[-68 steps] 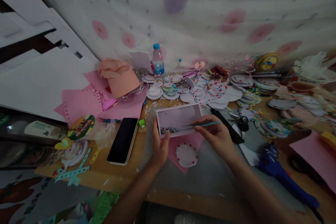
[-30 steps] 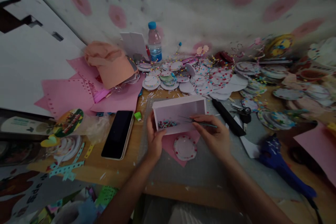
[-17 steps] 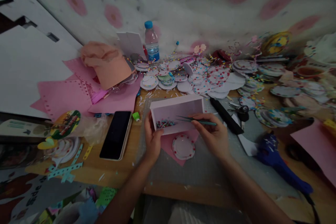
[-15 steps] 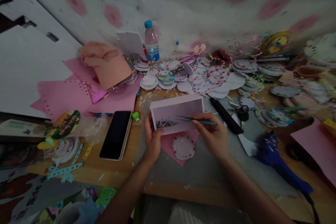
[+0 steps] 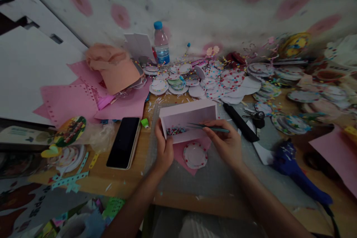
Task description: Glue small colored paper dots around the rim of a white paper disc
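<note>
My left hand (image 5: 164, 145) grips the left end of a white open box (image 5: 188, 108), which is tilted towards me. Small coloured pieces (image 5: 175, 130) lie gathered in the box's lower left corner. In my right hand (image 5: 227, 141) are dark tweezers (image 5: 214, 128), pinched between thumb and fingers, with their tips pointing left inside the box, apart from the pieces. Whether the tips hold anything is too small to tell. Below the box, a white disc with red dots round its rim (image 5: 195, 155) lies on a pink sheet (image 5: 180, 159).
A phone (image 5: 124, 143) lies left of the box. To the right are a black stick-like tool (image 5: 240, 122), keys (image 5: 257, 117) and a blue glue gun (image 5: 292, 173). Decorated discs (image 5: 213, 83) pile up along the back, beside a water bottle (image 5: 161, 46) and a peach cap (image 5: 115, 72).
My left thumb has shifted slightly on the box's edge. The box, the tweezers and my right hand stay almost where they were.
</note>
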